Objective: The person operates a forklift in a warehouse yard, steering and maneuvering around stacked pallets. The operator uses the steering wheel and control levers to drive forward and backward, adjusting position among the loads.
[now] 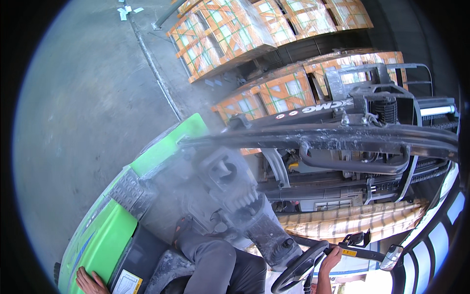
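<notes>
I sit in a forklift. At the lower left my left hand (92, 282) lies on the green body panel (113, 235), its fingers stretched out and holding nothing. My right hand (331, 257) is closed around the right side of the black steering wheel (293, 270). Left of the wheel stands the dusty grey steering column (272, 240). My legs in dark trousers (210, 257) are bent below it, with one foot (183, 226) on the grey floor plate. The black mast (323, 137) crosses the view ahead, with chains and hoses along it.
Stacked wooden crates (227, 36) wrapped in plastic stand beyond the mast, with lower crates (281, 93) beneath them. Concrete floor (83, 103) stretches along the left. A dark lever (360, 238) and a lamp (391, 257) sit right of the wheel. A striped, cloth-like covering (352, 220) lies past it.
</notes>
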A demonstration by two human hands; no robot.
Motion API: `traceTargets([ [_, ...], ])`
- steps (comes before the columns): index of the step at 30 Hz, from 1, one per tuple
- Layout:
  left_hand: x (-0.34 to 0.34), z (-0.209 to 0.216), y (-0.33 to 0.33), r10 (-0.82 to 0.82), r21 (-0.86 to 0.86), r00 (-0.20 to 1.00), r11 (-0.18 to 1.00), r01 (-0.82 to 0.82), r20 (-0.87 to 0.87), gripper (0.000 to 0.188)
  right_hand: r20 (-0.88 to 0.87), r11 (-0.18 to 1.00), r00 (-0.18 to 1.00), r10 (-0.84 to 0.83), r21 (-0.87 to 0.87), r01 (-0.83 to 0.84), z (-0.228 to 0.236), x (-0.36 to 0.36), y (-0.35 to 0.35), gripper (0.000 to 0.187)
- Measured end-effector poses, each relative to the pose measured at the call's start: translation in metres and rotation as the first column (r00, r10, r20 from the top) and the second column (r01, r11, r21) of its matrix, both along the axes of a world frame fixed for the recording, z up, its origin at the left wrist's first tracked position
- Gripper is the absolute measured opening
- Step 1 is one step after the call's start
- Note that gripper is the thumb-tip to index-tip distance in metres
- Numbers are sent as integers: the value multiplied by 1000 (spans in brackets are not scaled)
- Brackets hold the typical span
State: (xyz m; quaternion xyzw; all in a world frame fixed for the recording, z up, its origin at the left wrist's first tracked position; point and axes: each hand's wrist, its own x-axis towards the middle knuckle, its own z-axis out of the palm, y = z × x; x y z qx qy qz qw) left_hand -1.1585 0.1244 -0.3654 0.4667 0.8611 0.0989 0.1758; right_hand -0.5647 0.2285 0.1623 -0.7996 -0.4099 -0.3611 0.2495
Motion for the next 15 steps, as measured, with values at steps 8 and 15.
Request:
traceTargets([
  [8, -4, -6, 0, -7, -7, 998, 1000, 6, -65, 48, -4, 977, 982, -189, -96, 188, -78, 42, -149, 39],
  [15, -10, 1, 15, -218, 224, 821, 897, 382, -527, 29, -349, 962, 928, -133, -269, 36, -149, -96, -188, 24],
])
